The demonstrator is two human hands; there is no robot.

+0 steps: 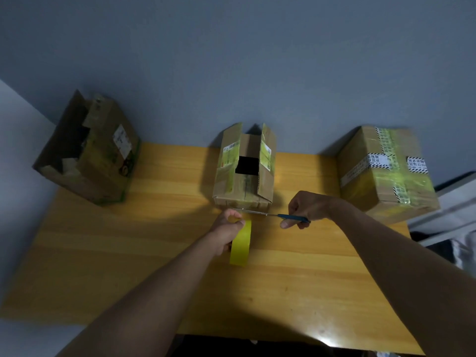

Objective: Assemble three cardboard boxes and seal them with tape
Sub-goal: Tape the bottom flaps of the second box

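Yellow tape roll gripped by left hand; right hand grips scissors beside it.

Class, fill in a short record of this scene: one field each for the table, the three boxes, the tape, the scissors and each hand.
table: wooden, yellow
left box: open, tilted
middle box: flaps partly open
right box: closed, taped
tape: yellow roll
scissors: blue handles, blades toward tape
left hand: grips tape
right hand: grips scissors
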